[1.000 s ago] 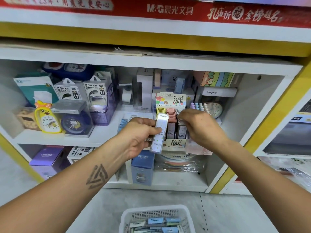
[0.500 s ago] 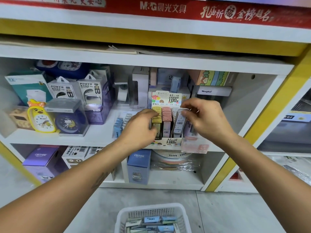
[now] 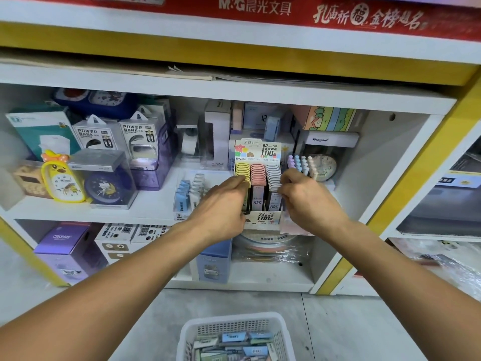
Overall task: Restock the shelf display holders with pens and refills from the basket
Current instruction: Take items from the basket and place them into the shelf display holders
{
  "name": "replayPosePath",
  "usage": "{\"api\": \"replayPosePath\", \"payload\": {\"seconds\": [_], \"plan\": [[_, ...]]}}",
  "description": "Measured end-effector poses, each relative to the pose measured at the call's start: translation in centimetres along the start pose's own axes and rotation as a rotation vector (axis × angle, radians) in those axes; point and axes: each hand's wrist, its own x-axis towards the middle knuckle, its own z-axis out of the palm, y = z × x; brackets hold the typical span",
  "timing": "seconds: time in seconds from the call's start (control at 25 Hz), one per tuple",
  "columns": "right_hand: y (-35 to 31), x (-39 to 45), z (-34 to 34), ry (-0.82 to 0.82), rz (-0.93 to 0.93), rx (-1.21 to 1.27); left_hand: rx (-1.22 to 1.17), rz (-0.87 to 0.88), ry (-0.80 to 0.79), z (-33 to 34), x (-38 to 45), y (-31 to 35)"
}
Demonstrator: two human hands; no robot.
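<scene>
the white lead-refill case that the left hand [image 3: 223, 201] was holding upright in front of the display box [image 3: 261, 220] a second ago is no longer loose in the air; it is now sitting down among the rows, so one more piece is likely stocked and the hands are only tidying it in. the left hand is pressing its curled fingertips against the yellow row [image 3: 242, 171] at the left side of the display box, pinched narrowly on the front case there, though whether it is truly gripping or just nudging i cannot tell. the right hand [image 3: 307, 201] is working at the right side of the display box, thumb and forefinger closed tight on the top of the front case in the white row [image 3: 272, 173]. the pink row [image 3: 257, 171] is standing between the two, untouched. all three rows are looking nearly full, their ribbed caps packed one behind another back to the printed header card [image 3: 257, 151]. just left of the display box, a lower holder [image 3: 188, 191] is carrying blue and white refill packs. just right of it, pastel pens [image 3: 302, 162] are standing upright in front of a round clock [image 3: 324, 168]. well below the display box, on the floor, the white basket [image 3: 197, 332] is holding plenty more flat packs [image 3: 234, 343] in blue, green and white, so the restocking is judged far from finished.
</scene>
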Motion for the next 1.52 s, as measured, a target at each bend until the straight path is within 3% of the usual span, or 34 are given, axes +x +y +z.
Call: {"api": "replayPosePath", "payload": {"seconds": [0.16,0.24,0.32,0.52,0.6,0.72,0.92,1.08,1.28,1.44,1.52], "plan": [[-1.1,-0.6,-1.3,0.149,0.001,0.149,-0.037,-0.013,0.070,-0.6,-0.9,0.6],[-2.4,-1.5,-0.9,0.108,-0.018,0.192,-0.040,-0.009,0.055,-0.1,-1.9,0.9],[-4.3,-3.7,0.8,-0.075,-0.032,0.215,-0.057,-0.048,-0.064,1.5,-4.0,1.0],[-8.1,-11.3,8.1,-0.783,-0.029,0.199,0.028,-0.025,-0.656,8.3,-10.2,-0.5],[-9.2,-14.3,12.0,-0.957,0.000,0.248,0.076,-0.020,-0.767,11.5,-11.8,-1.7],[-10.4,-18.5,18.5,-1.073,0.125,0.287,0.094,-0.125,-0.875,17.1,-14.5,-2.8],[-10.9,-24.2,26.1,-1.020,0.522,0.409,0.065,-0.242,-0.921,26.4,-18.9,-4.1],[-11.6,-26.1,29.5,-0.783,0.695,0.428,0.097,-0.312,-0.827,30.7,-19.5,-5.7],[-11.7,-24.6,32.9,-0.670,0.446,0.275,0.156,-0.293,-0.757,33.8,-18.6,-7.8],[-10.9,-23.0,35.2,-0.671,0.477,0.239,0.211,-0.289,-0.687,35.7,-18.5,-8.2],[-10.9,-23.1,35.9,-0.713,0.372,0.190,0.225,-0.275,-0.683,36.5,-18.4,-7.9]]}}
